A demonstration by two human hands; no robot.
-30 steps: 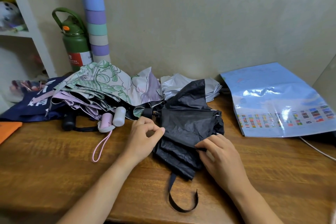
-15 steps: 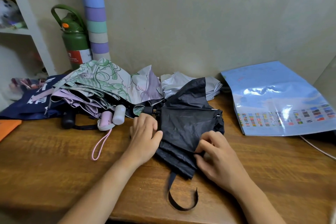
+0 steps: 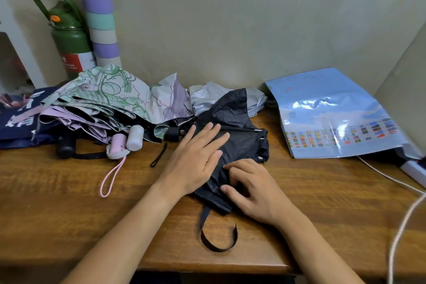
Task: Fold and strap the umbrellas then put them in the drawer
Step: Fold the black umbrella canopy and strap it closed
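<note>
1. Here, a collapsed black umbrella (image 3: pixel 232 145) lies on a wooden desk (image 3: pixel 69 191), its long axis running from the near edge away towards the wall, directly under both hands.
2. Its closing strap (image 3: pixel 215 235) trails loose towards the viewer, nearest the right hand (image 3: pixel 255 191).
3. The left hand (image 3: pixel 198 157) lies flat, fingers straight, pressing the fabric down.
4. The right hand's fingers are curled, pinching a fold of the canopy.
5. More unfolded umbrellas, one floral (image 3: pixel 110 97), lie heaped to the left. No drawer is visible.

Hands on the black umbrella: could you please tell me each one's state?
Left hand: open, flat on the black fabric umbrella.
Right hand: fingers pinching its canopy.
</note>
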